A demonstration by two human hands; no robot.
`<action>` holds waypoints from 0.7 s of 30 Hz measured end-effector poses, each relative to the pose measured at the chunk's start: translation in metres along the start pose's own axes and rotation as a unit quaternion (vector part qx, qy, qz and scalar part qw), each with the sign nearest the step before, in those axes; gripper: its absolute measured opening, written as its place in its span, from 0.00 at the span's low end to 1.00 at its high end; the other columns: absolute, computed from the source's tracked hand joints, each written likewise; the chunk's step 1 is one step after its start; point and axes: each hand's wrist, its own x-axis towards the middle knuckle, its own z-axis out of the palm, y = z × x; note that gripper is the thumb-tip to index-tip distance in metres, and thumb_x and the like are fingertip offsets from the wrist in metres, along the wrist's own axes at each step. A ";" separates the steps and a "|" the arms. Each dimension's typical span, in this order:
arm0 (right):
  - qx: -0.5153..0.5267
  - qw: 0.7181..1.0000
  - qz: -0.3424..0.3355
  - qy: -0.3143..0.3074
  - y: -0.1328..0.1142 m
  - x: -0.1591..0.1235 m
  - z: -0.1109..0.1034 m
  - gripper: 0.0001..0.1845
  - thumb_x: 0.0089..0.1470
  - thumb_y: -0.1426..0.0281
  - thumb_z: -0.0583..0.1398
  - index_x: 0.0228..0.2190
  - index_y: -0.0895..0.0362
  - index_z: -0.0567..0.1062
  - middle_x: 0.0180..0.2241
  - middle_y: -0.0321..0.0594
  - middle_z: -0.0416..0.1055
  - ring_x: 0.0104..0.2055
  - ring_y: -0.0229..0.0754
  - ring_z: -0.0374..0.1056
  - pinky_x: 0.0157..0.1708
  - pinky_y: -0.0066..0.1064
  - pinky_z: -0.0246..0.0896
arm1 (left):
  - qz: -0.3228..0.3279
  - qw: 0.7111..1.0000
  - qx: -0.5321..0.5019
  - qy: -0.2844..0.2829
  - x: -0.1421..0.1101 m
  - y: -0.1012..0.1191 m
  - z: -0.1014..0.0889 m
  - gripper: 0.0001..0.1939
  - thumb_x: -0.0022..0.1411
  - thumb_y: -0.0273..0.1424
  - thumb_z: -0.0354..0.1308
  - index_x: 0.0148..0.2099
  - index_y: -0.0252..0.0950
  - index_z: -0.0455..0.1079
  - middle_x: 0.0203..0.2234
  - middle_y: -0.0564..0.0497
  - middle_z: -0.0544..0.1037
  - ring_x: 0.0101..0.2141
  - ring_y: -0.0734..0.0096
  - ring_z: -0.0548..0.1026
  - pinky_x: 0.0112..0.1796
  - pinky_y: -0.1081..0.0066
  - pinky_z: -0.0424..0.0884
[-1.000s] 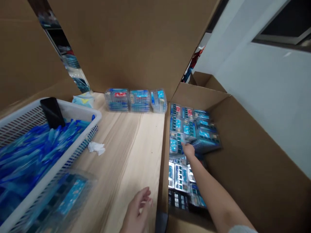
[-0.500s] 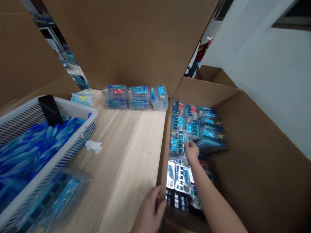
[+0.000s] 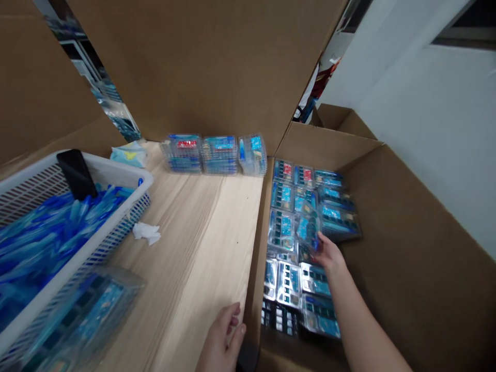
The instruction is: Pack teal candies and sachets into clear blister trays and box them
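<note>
My right hand (image 3: pixel 327 253) reaches into a large cardboard box (image 3: pixel 403 248) at the right. Its fingers grip the lower right edge of a clear plastic case (image 3: pixel 308 230) with blue contents, tilted above the other cases. Close by on its left lies a stacked clear case (image 3: pixel 282 230) with dark squares and a blue panel. My left hand (image 3: pixel 225 333) is at the table's right edge, holding nothing, its fingers loosely bent and the thumb apart. More shiny cases (image 3: pixel 289 281) lie lower in the box, in front of my right hand.
On the wooden table (image 3: pixel 197 232), a white basket (image 3: pixel 127 201) holds many blue slender items and a black phone (image 3: pixel 76 174). Several stacks of clear cases (image 3: pixel 220 155) stand by the cardboard wall. A blurred clear case (image 3: pixel 93 315) and a crumpled tissue (image 3: pixel 146 232) lie near the basket.
My right hand has moved right and slightly nearer, drawing the gripped case away from the left stack and tilting it. My left hand has shifted left and a little down.
</note>
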 end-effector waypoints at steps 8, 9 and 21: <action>0.034 0.993 0.113 0.029 0.018 -0.034 -0.028 0.03 0.44 0.71 0.57 0.23 0.57 0.72 0.19 0.36 0.72 0.21 0.39 0.68 0.27 0.32 0.65 | 0.005 1.000 0.000 -0.020 -0.004 -0.007 0.008 0.21 0.51 0.42 0.51 0.43 0.33 0.67 0.36 0.42 0.72 0.35 0.65 0.70 0.39 0.70 0.67; 0.038 0.992 0.116 0.026 0.021 -0.040 -0.028 0.03 0.44 0.71 0.58 0.23 0.57 0.72 0.19 0.36 0.72 0.21 0.39 0.68 0.27 0.33 0.65 | 0.005 1.000 0.002 -0.022 -0.004 -0.007 0.009 0.21 0.51 0.42 0.51 0.44 0.33 0.67 0.36 0.42 0.72 0.35 0.65 0.70 0.38 0.70 0.67; 0.049 0.981 0.163 -0.098 0.066 -0.161 0.013 0.16 0.34 0.68 0.65 0.31 0.55 0.73 0.28 0.36 0.74 0.31 0.43 0.70 0.31 0.32 0.63 | -0.068 0.987 -0.139 -0.048 -0.002 -0.012 0.018 0.33 0.46 0.50 0.54 0.49 0.32 0.61 0.39 0.40 0.72 0.38 0.63 0.71 0.41 0.66 0.65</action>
